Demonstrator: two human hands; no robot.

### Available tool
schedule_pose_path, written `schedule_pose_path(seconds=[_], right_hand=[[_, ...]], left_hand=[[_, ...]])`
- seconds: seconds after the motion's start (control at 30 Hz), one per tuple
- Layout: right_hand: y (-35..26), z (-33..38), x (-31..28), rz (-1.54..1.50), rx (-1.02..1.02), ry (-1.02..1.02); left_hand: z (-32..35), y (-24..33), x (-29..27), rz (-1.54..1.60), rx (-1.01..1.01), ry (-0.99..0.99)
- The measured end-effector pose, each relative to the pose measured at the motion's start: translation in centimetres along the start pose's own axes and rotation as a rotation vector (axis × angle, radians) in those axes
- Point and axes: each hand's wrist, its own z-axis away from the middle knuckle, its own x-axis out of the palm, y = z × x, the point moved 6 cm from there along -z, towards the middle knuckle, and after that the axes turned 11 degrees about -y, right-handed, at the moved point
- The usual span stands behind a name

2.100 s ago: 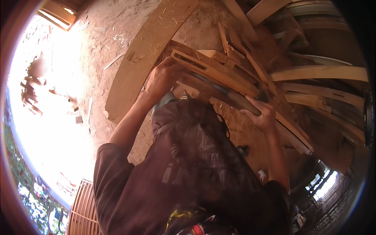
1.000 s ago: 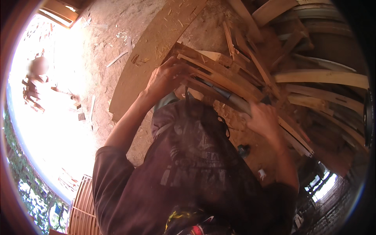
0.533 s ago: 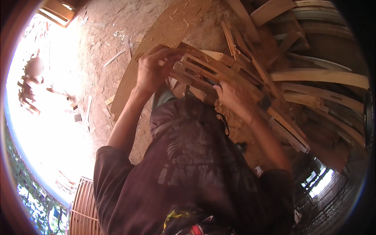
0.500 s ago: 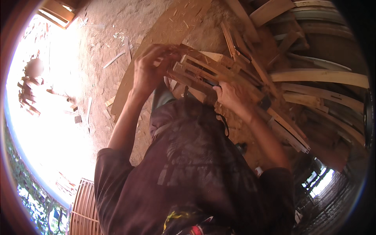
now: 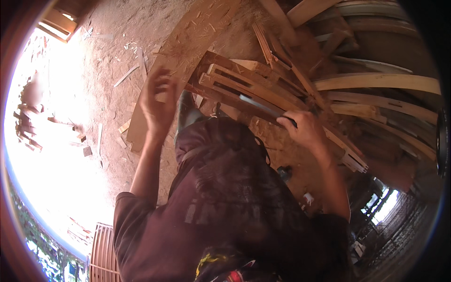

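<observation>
My right hand (image 5: 306, 131) is closed round the dark handle of a chisel (image 5: 263, 105), whose flat metal blade points up and left. The blade lies over or alongside a slotted wooden piece (image 5: 244, 86); whether they touch I cannot tell. Several such pieces with long slots lie side by side on a darker wooden beam (image 5: 202, 66) in front of me. To the left, my left hand (image 5: 159, 98) hovers over a wide brown board (image 5: 141, 127), fingers apart and slightly blurred, holding nothing. A gap separates it from the slotted pieces' ends.
Curved wooden slats (image 5: 376, 83) are heaped at the right. Thin wooden strips (image 5: 261, 42) lean beyond the slotted pieces. Shavings and offcuts (image 5: 127, 75) litter the dirt floor on the left. A slatted wooden piece (image 5: 103, 254) stands at the lower left.
My left hand has come away from the ends of the slotted pieces, toward the left. My right hand has drawn back to the right with the chisel, baring its blade.
</observation>
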Motion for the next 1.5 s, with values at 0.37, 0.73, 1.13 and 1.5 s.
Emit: schedule_pose_path(seconds=[0.37, 0.73, 1.13, 1.5], right_hand=[[-0.5, 4.6, -1.4, 0.189, 0.162, -0.227], [-6.9, 6.6, -8.5, 0.062, 0.242, -0.183], [4.0, 3.3, -0.7, -0.381, 0.041, 0.053], [3.2, 8.8, -4.1, -0.474, -0.216, 0.231]], left_hand=[[4.1, 13.3, 23.4, 0.035, 0.497, -0.887], [2.6, 13.9, 24.8, 0.132, 0.387, -1.008], [2.6, 7.0, 27.6, -0.232, 0.384, -0.957], [0.5, 15.8, 23.2, -0.382, 0.579, -0.822]])
